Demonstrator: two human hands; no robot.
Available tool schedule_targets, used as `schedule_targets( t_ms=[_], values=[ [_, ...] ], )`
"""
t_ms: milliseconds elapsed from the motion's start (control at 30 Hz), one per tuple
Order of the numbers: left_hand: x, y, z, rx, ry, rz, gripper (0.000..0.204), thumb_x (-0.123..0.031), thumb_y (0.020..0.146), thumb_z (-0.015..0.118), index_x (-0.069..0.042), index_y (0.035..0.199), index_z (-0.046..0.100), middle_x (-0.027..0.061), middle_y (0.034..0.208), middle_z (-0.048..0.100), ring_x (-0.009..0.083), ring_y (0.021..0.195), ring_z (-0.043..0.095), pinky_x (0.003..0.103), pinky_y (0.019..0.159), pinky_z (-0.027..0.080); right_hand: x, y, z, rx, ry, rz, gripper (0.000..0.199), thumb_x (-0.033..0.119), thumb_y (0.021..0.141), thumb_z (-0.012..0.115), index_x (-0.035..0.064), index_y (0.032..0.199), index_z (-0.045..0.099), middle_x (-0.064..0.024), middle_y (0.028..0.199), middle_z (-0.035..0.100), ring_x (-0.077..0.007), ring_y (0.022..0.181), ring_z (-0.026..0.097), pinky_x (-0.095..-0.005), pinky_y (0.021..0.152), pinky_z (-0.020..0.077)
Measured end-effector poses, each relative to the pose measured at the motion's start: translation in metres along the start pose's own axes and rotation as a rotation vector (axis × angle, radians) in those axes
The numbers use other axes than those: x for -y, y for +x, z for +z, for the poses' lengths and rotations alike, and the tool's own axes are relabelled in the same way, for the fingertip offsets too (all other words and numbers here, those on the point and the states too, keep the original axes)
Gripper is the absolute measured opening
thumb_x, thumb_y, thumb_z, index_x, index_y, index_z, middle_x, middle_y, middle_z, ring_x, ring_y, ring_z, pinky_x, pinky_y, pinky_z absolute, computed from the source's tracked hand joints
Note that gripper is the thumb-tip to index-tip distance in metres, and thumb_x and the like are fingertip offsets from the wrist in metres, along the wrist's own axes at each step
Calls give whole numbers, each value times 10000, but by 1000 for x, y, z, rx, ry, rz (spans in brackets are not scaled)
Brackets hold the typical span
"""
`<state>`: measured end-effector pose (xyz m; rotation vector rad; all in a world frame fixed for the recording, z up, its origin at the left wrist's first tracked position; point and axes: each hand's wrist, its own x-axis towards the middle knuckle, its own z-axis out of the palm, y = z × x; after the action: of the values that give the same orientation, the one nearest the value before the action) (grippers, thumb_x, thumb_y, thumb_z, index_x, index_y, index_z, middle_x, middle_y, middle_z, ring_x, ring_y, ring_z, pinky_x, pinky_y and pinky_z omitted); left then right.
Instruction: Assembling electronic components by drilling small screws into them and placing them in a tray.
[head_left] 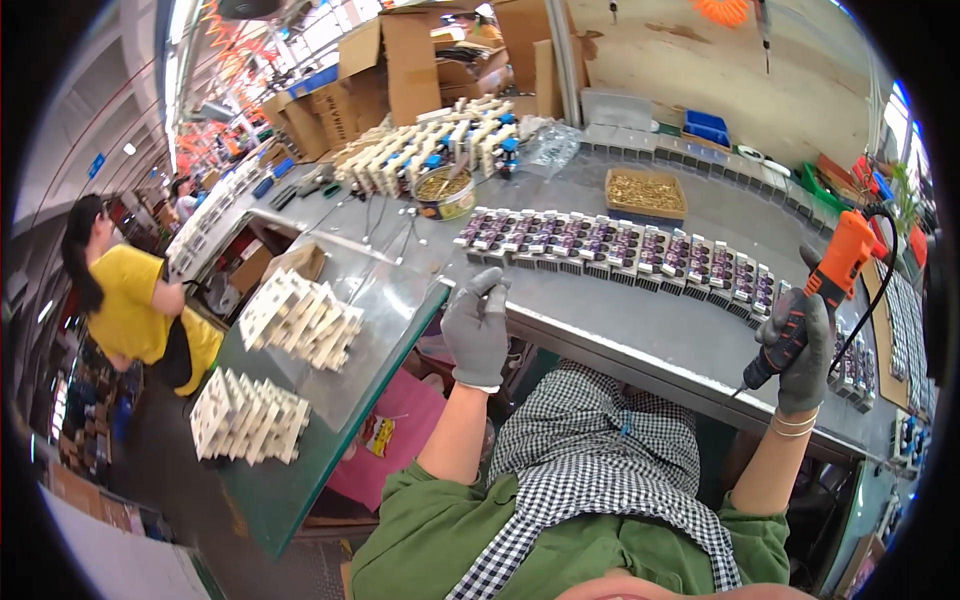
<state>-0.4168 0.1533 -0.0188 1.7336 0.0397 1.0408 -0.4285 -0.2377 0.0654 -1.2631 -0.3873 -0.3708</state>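
Note:
In a grey glove, my right hand (803,365) is wrapped round an orange and black electric screwdriver (846,256), its bit pointing down and left over the bench's front edge. My left hand (474,335), also gloved, is raised near that edge, thumb and fingers drawn together; whatever may be between the fingertips is too small to make out. Beyond both hands runs a long curved row of small dark block-shaped units with purple and white tops (610,245). Behind the row, a shallow cardboard box (645,192) holds many small brass-coloured screws.
Stacks of cream plastic parts (250,417) sit on a green-edged side table (345,425) at left. A round tub (444,207) of brass pieces stands before more cream parts (430,150). Blue trays (706,127) lie at the back. A person in yellow (130,290) is at far left.

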Motion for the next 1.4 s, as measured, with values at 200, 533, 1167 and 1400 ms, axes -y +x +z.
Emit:
schedule_targets(
  t_ms=[200,533,1167,1400],
  values=[
    [42,6,60,95,285,308,124,-119,912,709,-93,1032,730,105,947,730,318,1047,679,461,1059,477,-18,29,13,-153,-86,3,689,356,1040,548,43,1590,275,-25,798,522,-111,617,522,-309,612,507],
    [67,38,93,332,225,489,129,-108,914,648,-116,1038,680,51,960,699,252,1008,676,524,1157,381,-52,98,52,-197,-54,-90,836,414,965,660,12,1575,255,-18,732,518,-95,536,519,-263,502,480],
    [69,34,100,307,330,537,220,-86,822,746,-109,1037,704,50,922,714,249,941,694,515,1129,414,-54,109,60,-89,131,-42,966,488,849,802,-53,1493,327,-31,679,581,-123,513,591,-272,477,543],
    [73,36,106,249,342,614,295,-105,794,751,-122,1088,721,54,934,697,255,949,665,509,1154,385,-47,70,19,-6,205,16,799,485,1023,567,0,1575,253,-18,766,482,-98,573,477,-274,531,425]
  ],
)
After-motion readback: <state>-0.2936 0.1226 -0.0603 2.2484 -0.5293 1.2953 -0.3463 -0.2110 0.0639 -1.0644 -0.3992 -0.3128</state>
